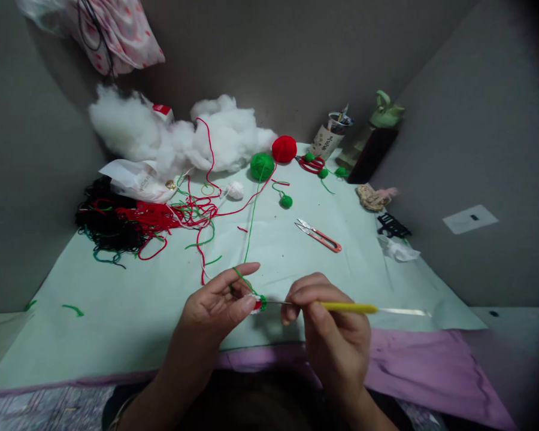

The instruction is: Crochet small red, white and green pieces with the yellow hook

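Between the thumb and fingers of my left hand is a small crochet piece in red, white and green. Green yarn passes over my left index finger and runs back to a green yarn ball. My right hand grips a crochet hook by its yellow handle. The hook's thin metal shaft points left and reaches the green edge of the piece; whether its tip is inside a stitch I cannot tell. Beyond my hands lie orange-handled thread snips, blades partly apart.
White stuffing is heaped at the back. A red yarn ball, red-handled scissors and a pen cup stand nearby. Tangled red yarn and black yarn lie left. A dark phone-like slab leans at the right.
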### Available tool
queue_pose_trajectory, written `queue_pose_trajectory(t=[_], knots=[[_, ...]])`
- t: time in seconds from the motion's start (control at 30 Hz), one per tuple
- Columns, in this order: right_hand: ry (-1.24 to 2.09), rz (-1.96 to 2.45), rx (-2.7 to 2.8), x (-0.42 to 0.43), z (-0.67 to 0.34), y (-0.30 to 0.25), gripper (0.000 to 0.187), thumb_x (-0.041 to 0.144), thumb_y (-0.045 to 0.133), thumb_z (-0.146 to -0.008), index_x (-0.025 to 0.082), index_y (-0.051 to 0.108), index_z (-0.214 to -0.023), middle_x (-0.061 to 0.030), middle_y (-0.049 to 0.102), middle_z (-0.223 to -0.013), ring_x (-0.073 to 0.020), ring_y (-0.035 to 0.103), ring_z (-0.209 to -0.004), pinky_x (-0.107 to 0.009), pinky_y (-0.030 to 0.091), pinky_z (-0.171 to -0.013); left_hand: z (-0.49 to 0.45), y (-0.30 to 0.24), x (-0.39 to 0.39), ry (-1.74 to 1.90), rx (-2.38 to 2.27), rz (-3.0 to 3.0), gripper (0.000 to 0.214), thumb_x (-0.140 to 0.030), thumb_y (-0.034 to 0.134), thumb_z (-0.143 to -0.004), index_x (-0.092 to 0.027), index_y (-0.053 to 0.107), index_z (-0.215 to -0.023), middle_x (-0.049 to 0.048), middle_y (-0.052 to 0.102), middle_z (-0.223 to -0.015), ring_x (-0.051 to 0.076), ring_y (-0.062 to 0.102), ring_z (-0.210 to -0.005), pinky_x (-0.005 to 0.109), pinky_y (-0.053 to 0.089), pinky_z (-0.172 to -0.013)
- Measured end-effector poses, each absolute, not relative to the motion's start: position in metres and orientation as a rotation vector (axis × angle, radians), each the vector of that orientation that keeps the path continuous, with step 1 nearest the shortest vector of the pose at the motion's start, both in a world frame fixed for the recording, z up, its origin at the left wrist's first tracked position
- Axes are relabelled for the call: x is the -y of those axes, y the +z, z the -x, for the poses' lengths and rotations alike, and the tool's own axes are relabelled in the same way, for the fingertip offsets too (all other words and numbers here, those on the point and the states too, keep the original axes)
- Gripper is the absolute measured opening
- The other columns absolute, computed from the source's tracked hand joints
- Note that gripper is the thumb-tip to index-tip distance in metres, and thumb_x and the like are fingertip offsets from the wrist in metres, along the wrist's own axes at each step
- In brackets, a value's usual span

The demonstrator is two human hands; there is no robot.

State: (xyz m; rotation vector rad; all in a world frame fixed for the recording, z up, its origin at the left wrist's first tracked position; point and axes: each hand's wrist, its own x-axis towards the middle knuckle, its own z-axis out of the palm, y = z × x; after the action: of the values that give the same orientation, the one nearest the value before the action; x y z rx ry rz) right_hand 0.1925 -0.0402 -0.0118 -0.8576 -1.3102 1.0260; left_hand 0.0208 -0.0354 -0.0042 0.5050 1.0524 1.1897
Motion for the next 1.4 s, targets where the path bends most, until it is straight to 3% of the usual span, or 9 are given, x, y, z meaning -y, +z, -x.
queue_pose_trajectory(t=[0.23,0.47,0.67,0.77,0.9,1.07,1.2,1.3,1.4], knots=[[1.096,0.873,1.295,0.032,-0.18,-0.02,0.019,0.025,0.062,-0.104,0.029,0.08,-0.105,-0.0046,0.073,-0.094,-0.0196,0.068,-0.087,-0.033,0.059,-0.074,-0.028,-0.004,0.039,1.146,-1.027,-0.518,0.041,-0.022,0.088,-0.074,-0.023,0.082,-0.115,-0.001,0.067,-0.082,0.015,0.065,-0.078,0.027,0.054,-0.081],[0.531,0.95,1.875,0.043,-0.187,-0.018,0.048,0.014,0.072,-0.095,0.038,0.072,-0.136,-0.0063,0.076,-0.112,-0.0249,0.073,-0.1,-0.038,0.063,-0.084,-0.029,-0.018,0.035,1.121,-0.815,-0.355,0.057,-0.029,0.095,-0.07,-0.022,0.079,-0.124,-0.0007,0.067,-0.082,0.012,0.061,-0.074,0.022,0.051,-0.073],[0.991,0.902,1.317,0.036,-0.187,-0.016,0.025,0.017,0.059,-0.104,0.029,0.08,-0.109,-0.0032,0.07,-0.092,-0.016,0.067,-0.074,-0.031,0.059,-0.067,-0.019,-0.015,0.033,1.09,-0.773,-0.262,0.028,-0.024,0.089,-0.078,-0.018,0.086,-0.106,-0.0008,0.065,-0.076,0.008,0.058,-0.066,0.018,0.05,-0.069],[1.203,0.82,1.208,0.031,-0.181,-0.017,0.018,0.024,0.063,-0.103,0.027,0.081,-0.103,-0.0025,0.068,-0.093,-0.0131,0.066,-0.071,-0.028,0.058,-0.065,-0.025,-0.009,0.035,1.14,-0.86,-0.345,0.027,-0.019,0.088,-0.076,-0.022,0.086,-0.102,-0.0016,0.07,-0.076,0.01,0.063,-0.071,0.02,0.053,-0.074],[1.174,0.866,1.248,0.028,-0.176,-0.018,0.015,0.025,0.067,-0.101,0.028,0.082,-0.101,-0.004,0.072,-0.095,-0.0165,0.068,-0.09,-0.028,0.058,-0.075,-0.033,-0.011,0.04,1.175,-0.943,-0.443,0.027,-0.014,0.086,-0.077,-0.024,0.084,-0.102,0.0011,0.079,-0.09,0.014,0.071,-0.086,0.023,0.056,-0.084],[1.207,0.878,1.251,0.029,-0.175,-0.015,0.017,0.024,0.065,-0.102,0.027,0.082,-0.102,-0.0019,0.068,-0.095,-0.0112,0.066,-0.074,-0.024,0.057,-0.067,-0.029,-0.02,0.037,1.271,-0.926,-0.66,0.017,-0.013,0.083,-0.081,-0.025,0.081,-0.093,-0.0023,0.074,-0.087,0.013,0.071,-0.074,0.023,0.059,-0.073],[1.102,0.915,1.381,0.032,-0.177,-0.011,0.022,0.018,0.064,-0.102,0.029,0.081,-0.108,-0.0011,0.065,-0.095,-0.0106,0.065,-0.074,-0.025,0.056,-0.067,-0.024,-0.021,0.03,1.337,-0.94,-0.798,0.011,-0.012,0.083,-0.08,-0.023,0.079,-0.079,-0.0036,0.068,-0.079,0.011,0.066,-0.068,0.02,0.054,-0.065],[1.004,0.935,1.531,0.033,-0.179,-0.008,0.029,0.014,0.063,-0.102,0.033,0.079,-0.116,-0.0014,0.068,-0.095,-0.0136,0.066,-0.086,-0.027,0.056,-0.075,-0.021,-0.023,0.027,1.252,-0.885,-0.772,0.008,-0.019,0.085,-0.083,-0.022,0.08,-0.078,-0.0032,0.067,-0.072,0.01,0.061,-0.067,0.018,0.05,-0.065],[1.002,0.899,1.599,0.032,-0.182,-0.004,0.032,0.013,0.065,-0.101,0.034,0.077,-0.121,-0.0013,0.07,-0.101,-0.0147,0.066,-0.095,-0.028,0.057,-0.084,-0.019,-0.027,0.025,1.197,-0.798,-0.623,0.014,-0.029,0.089,-0.081,-0.022,0.078,-0.076,-0.0019,0.068,-0.082,0.011,0.058,-0.072,0.018,0.05,-0.069]])
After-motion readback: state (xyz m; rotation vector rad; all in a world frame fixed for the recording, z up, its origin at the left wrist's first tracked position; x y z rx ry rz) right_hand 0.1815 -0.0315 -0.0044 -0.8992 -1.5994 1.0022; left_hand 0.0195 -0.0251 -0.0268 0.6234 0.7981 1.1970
